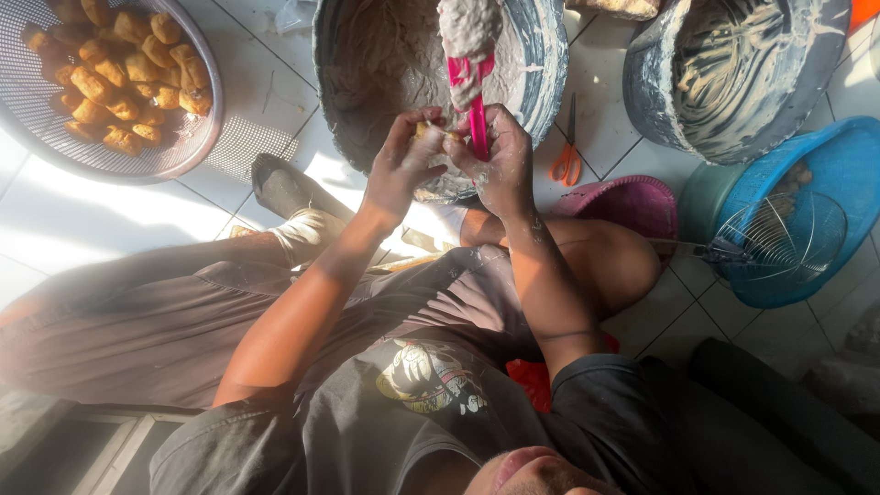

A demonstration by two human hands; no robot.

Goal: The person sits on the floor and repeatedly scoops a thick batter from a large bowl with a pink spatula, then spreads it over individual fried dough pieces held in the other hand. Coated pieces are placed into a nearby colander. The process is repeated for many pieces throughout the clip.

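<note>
Grey paste: thick, wet, coats the inside of the big basin [541,64] straight ahead and clings in a lump to the spoon head.
Pink spoon [476,101]: plastic, held upright over the basin, loaded end up, so drips would fall back into the mix.
Right hand [500,165]: fingers closed round the spoon handle low down, smeared with paste; a firm grip, thumb side toward the other hand.
Left hand [403,165]: fingers curled shut on a small golden piece [424,130], pinched at chest height just beside the spoon; only a sliver of it shows.
Why so close: both hands meet over the basin rim, piece touching or nearly touching the spoon handle; I cannot tell which.
Mesh basket [183,151]: upper left, on the tiled floor, holds a heap of fried golden pieces [119,73], within reach of the left arm.
Second basin [733,73]: upper right, scraped nearly bare, paste streaks only.
Blue tub [825,174]: right, with a wire skimmer [779,240] resting across it.
Orange scissors [567,151]: lying on the tiles between the 2 basins.
Posture: seated on the floor, knees apart, basin between the feet.
</note>
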